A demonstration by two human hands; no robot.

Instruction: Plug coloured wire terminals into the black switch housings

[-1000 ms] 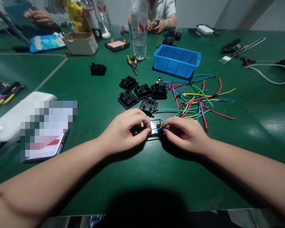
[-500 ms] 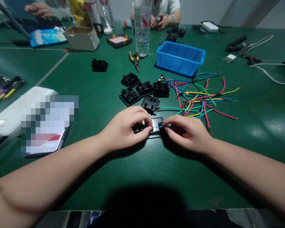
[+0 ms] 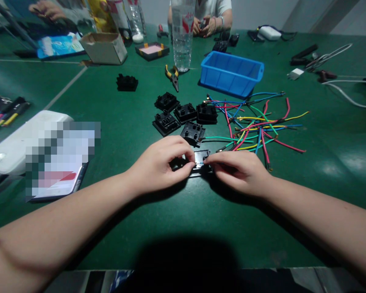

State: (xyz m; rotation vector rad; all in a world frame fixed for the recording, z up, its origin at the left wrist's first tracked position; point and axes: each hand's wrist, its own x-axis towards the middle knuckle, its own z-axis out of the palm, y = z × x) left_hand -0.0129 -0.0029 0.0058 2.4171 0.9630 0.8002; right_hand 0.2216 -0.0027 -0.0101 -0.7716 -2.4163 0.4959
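Observation:
My left hand (image 3: 163, 162) is closed on a black plastic socket part (image 3: 201, 156) that lies on the green table (image 3: 125, 122). My right hand (image 3: 239, 171) pinches a thin blue wire against the right side of that part; only a short bit of the wire shows between my fingertips. Several more black socket parts (image 3: 184, 116) lie just beyond my hands. To their right spreads a loose bundle of coloured wires (image 3: 256, 122).
A blue plastic bin (image 3: 232, 74), pliers (image 3: 172, 76), a water bottle (image 3: 182, 34) and a cardboard box (image 3: 103, 48) stand farther back. One lone black part (image 3: 127, 82) lies left of the group. A white device (image 3: 15, 144) and pens (image 3: 6, 114) are at left. Other people's hands work at the far edge.
My right hand has slid left toward the part, so less blue wire shows between my fingertips. My left hand has hardly moved. The camera tilted slightly.

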